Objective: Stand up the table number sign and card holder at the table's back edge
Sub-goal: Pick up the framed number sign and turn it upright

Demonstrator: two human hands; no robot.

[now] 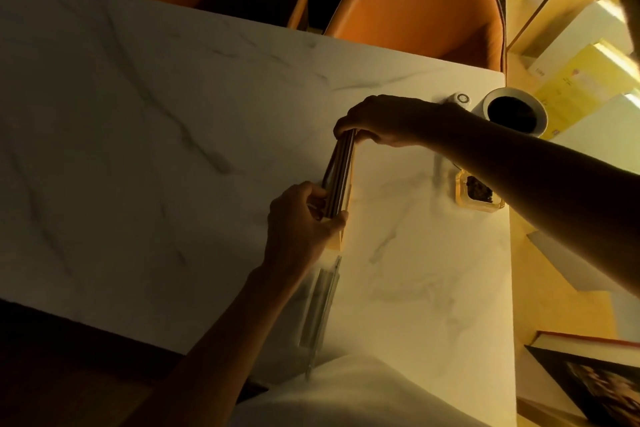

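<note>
Over the marble bench (138,149), both hands grip the card holder (339,173), upright on its edge: left hand (301,225) clamped on the near end, right hand (388,120) pinching the far end. Just behind it, a clear table number sign (320,302) stands near the person's body.

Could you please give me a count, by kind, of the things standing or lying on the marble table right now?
Card stacks held on edge in both hands: 1
Clear acrylic stands: 1
White cups: 1
Amber glass ashtrays: 1
Small white round devices: 1
Total: 5
</note>
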